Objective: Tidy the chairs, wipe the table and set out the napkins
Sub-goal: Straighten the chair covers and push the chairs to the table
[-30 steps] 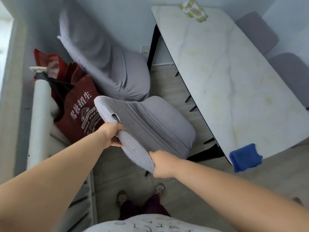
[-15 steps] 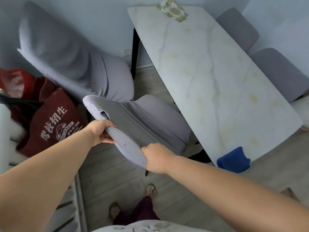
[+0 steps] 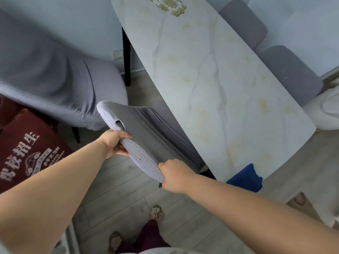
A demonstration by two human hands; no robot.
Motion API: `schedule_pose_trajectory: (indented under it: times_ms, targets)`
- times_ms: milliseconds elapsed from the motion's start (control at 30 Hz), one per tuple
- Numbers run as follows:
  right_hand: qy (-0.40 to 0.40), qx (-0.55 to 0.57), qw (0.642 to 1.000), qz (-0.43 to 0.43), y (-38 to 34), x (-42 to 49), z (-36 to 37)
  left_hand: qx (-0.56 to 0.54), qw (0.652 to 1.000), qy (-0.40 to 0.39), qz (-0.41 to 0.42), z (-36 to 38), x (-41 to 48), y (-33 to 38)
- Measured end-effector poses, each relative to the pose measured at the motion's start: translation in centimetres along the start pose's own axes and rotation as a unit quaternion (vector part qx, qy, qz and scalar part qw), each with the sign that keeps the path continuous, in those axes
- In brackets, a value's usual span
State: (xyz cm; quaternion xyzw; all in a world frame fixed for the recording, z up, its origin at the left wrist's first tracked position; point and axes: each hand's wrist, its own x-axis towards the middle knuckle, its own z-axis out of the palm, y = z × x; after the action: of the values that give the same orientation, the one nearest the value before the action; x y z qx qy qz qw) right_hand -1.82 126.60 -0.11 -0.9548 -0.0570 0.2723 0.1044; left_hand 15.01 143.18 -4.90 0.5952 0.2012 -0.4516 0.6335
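Chair (image 3: 146, 136) in the grey waffle cover stands at the worktop's (image 3: 211, 79) left long edge, seat seemingly partly under it. The left hand (image 3: 114, 142) grips the backrest by its cut-out and the right hand (image 3: 172, 177) clamps the near end. A skewed push could jam the seat against the worktop. Left of the worktop a second chair (image 3: 55, 79) crowds in, leaving little floor, while a blue cloth (image 3: 244, 178) overhangs the near corner

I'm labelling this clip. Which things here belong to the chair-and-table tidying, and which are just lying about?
Job: near chair, gripped by left hand and right hand; second chair; far chairs; table; blue cloth; patterned napkins at the far end.
Lying about: red bag; wall socket.
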Motion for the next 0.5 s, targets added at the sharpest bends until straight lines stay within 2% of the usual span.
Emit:
schedule_pose_trajectory:
  times_ms: [500]
  targets:
    - [0.024,0.020,0.997,0.075,5.4,-0.7,0.8,0.061,0.998,-0.012,0.003,7.2,3.7,1.9]
